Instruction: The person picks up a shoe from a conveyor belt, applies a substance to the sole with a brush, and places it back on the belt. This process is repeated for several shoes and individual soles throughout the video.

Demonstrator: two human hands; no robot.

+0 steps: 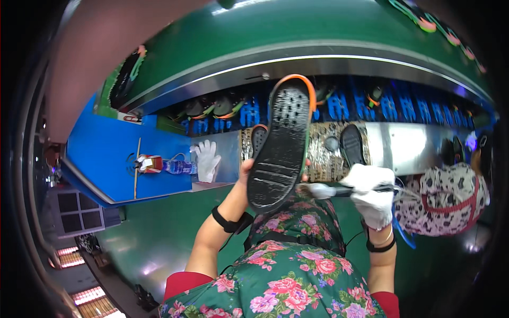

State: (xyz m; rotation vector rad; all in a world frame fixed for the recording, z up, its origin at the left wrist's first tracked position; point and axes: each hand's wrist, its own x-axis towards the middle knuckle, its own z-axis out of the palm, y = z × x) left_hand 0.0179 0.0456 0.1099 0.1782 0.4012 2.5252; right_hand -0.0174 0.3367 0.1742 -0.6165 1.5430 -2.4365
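A green belt-like surface with a metal edge spans the far side, and a green floor lies below on my left. A blue surface stands to the left, and a green apron with pink flowers covers my front. Across the middle runs a metal surface, partly covered by a brownish sheet; blue racks line its far side. To the right sits a white, black-spotted fabric bundle with dark red trim. The shoe sole, black with an orange rim at its far end, is raised before me, over the near edge of the metal surface and my apron. My white-gloved right grip is closed around a brush, its pale bristles just beside the sole's near end; whether they touch it I cannot tell. My bare left grip clasps the shoe sole by both edges, mostly hidden behind it. A white glove lies at left, beside a blue-labelled bottle. A smaller black sole rests near a round grey disc.
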